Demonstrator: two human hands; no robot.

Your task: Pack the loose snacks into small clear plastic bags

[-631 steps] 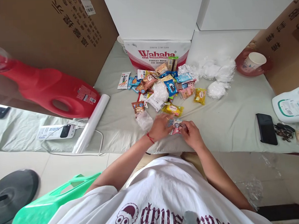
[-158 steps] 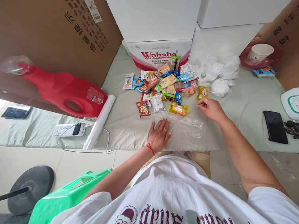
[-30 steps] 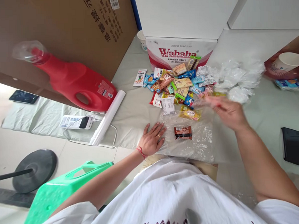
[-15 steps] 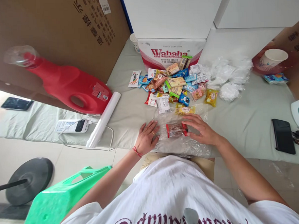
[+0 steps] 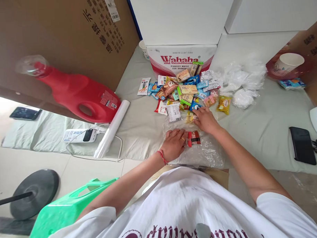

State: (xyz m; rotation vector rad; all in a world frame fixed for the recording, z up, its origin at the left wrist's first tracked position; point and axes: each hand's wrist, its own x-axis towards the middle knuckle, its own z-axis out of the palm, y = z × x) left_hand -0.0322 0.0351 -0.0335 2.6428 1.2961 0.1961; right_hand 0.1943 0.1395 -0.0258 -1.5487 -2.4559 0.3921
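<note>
My left hand [image 5: 174, 144] lies palm down on a clear plastic bag [image 5: 210, 153], fingers outstretched, covering the left part of a red-ended snack packet [image 5: 194, 138]. Just beyond it, my right hand [image 5: 206, 120] has its fingers and thumb closed about the right end of a yellow snack packet [image 5: 190, 117]. Its fingertips are partly hidden and lie close to a blue packet [image 5: 195, 105]. Behind both hands is a heap of colourful wrapped snacks [image 5: 173, 89], with a white packet [image 5: 174, 112] at its front edge.
A Wahaba-printed carton [image 5: 181, 55] stands behind the heap, beside crumpled clear bags [image 5: 244, 81]. At left are a red jug [image 5: 79, 97], a plastic roll [image 5: 112, 129] and a power bank [image 5: 79, 135]. A black phone [image 5: 302, 145] lies right; a green stool [image 5: 60, 212] stands below left.
My left hand has moved right onto the red-ended packet. My right hand has left that packet and moved forward to the yellow one, closing its fingers there.
</note>
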